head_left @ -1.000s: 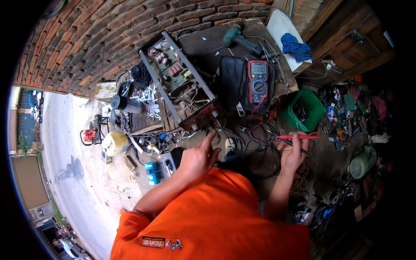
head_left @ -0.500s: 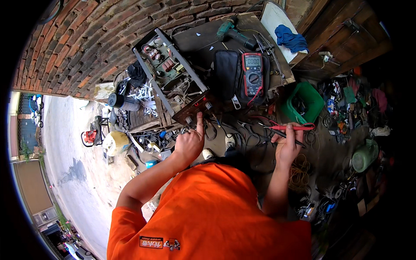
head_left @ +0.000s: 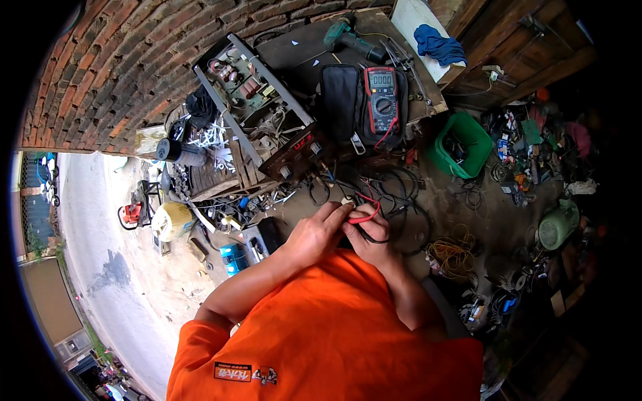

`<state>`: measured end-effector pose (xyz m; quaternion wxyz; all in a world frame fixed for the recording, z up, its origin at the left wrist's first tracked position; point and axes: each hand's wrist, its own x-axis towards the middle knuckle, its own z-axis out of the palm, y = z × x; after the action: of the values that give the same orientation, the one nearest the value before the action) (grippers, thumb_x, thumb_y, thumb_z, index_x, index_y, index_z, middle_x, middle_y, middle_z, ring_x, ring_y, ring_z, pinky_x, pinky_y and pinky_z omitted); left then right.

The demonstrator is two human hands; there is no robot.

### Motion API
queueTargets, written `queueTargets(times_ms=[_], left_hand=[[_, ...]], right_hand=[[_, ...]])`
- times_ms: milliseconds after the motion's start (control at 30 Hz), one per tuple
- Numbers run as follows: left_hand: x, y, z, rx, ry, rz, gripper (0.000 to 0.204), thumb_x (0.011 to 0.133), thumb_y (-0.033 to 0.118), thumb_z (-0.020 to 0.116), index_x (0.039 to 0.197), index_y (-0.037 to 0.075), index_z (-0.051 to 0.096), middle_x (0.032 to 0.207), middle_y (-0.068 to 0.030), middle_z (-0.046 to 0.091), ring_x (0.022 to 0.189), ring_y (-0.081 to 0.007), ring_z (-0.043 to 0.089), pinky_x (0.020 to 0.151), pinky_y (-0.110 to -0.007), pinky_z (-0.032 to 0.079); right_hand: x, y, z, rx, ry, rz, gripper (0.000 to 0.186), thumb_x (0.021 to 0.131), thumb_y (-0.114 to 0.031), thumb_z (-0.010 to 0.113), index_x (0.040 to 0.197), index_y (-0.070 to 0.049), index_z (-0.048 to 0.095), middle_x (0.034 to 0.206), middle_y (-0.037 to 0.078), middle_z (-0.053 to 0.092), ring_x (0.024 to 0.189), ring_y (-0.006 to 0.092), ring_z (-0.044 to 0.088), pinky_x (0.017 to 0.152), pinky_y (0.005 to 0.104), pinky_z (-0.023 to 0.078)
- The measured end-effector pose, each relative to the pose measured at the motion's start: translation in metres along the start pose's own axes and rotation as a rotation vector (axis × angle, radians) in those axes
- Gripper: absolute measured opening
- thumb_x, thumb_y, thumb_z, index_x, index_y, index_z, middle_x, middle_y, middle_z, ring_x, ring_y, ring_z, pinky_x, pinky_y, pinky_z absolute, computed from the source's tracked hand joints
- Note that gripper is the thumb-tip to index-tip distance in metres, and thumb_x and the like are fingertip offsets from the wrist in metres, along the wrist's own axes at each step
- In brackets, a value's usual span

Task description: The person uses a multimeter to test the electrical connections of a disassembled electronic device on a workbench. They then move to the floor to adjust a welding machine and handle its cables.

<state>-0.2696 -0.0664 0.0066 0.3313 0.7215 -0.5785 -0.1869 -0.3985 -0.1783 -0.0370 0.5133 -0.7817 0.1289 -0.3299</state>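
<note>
One change: left hand (head_left: pixel 314 235) meets right hand (head_left: pixel 376 229) holding red lead (head_left: pixel 366 217); left grip unclear.

Head-worn fisheye camera, left unit of a side-by-side pair. View faces down and forward: shirt (head_left: pixel 321 327) nearest, at the lower edge; left hand (head_left: pixel 316 234) and right hand (head_left: pixel 374 230) close, near centre; bench (head_left: pixel 304 75) farther off.

- Left hand (head_left: pixel 314 235) no longer points at the opened unit's front panel (head_left: pixel 294 154); now curled, lower.
- Right hand (head_left: pixel 370 234) now sits inward, touching left; 2 hands together.
- Red probe (head_left: pixel 362 218) now lies at both hands, partly hidden.
</note>
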Motion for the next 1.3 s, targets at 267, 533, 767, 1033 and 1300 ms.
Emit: queueTargets(times_ms=[267, 533, 767, 1033, 1300], left_hand=[[-0.031, -0.042, -0.003, 0.099, -0.023, -0.213, 0.023, 0.081, 0.007, 0.067, 0.103, 0.007, 0.06, 0.097, -0.0153, 0.061, 0.079, -0.0383, 0.064, 0.066, -0.044, 0.054], [-0.063, -0.082, 0.02, 0.185, 0.154, -0.236, 0.019, 0.083, 0.008, 0.068, 0.101, 0.01, 0.064, 0.093, -0.012, 0.058, 0.076, -0.0328, 0.062, 0.061, -0.041, 0.052], [-0.051, -0.091, 0.033, 0.222, 0.209, -0.135, 0.023, 0.086, 0.012, 0.066, 0.108, 0.008, 0.062, 0.09, -0.0117, 0.058, 0.071, -0.0322, 0.063, 0.06, -0.04, 0.052], [-0.046, -0.091, 0.035, 0.309, 0.18, -0.214, 0.023, 0.087, 0.016, 0.065, 0.108, 0.008, 0.06, 0.093, -0.0109, 0.058, 0.079, -0.0307, 0.063, 0.065, -0.039, 0.052], [-0.043, -0.094, 0.041, 0.382, 0.189, -0.196, 0.023, 0.087, 0.014, 0.063, 0.107, 0.007, 0.058, 0.093, -0.0127, 0.057, 0.074, -0.0321, 0.062, 0.063, -0.04, 0.051]], right_hand=[[-0.005, -0.008, -0.014, -0.147, -0.253, 0.195, 0.012, 0.083, -0.01, 0.072, 0.084, 0.0, 0.066, 0.081, 0.012, 0.059, 0.069, 0.0264, 0.061, 0.06, 0.0338, 0.048], [-0.014, 0.009, -0.03, 0.146, 0.081, 0.45, 0.013, 0.092, -0.006, 0.064, 0.098, 0.006, 0.064, 0.096, 0.008, 0.061, 0.08, 0.0158, 0.067, 0.073, 0.0257, 0.054], [-0.016, 0.018, -0.016, 0.396, 0.22, 0.517, 0.018, 0.092, 0.0, 0.062, 0.108, 0.008, 0.063, 0.11, 0.011, 0.06, 0.094, 0.0203, 0.069, 0.08, 0.0271, 0.056], [-0.017, 0.039, -0.009, 0.243, 0.24, 0.432, 0.021, 0.092, -0.002, 0.063, 0.111, 0.007, 0.064, 0.099, 0.011, 0.066, 0.087, 0.0177, 0.069, 0.079, 0.026, 0.055], [0.005, 0.063, 0.012, 0.065, 0.235, 0.414, 0.026, 0.094, -0.012, 0.063, 0.116, 0.002, 0.065, 0.094, 0.009, 0.07, 0.084, 0.0135, 0.067, 0.072, 0.0249, 0.054]])
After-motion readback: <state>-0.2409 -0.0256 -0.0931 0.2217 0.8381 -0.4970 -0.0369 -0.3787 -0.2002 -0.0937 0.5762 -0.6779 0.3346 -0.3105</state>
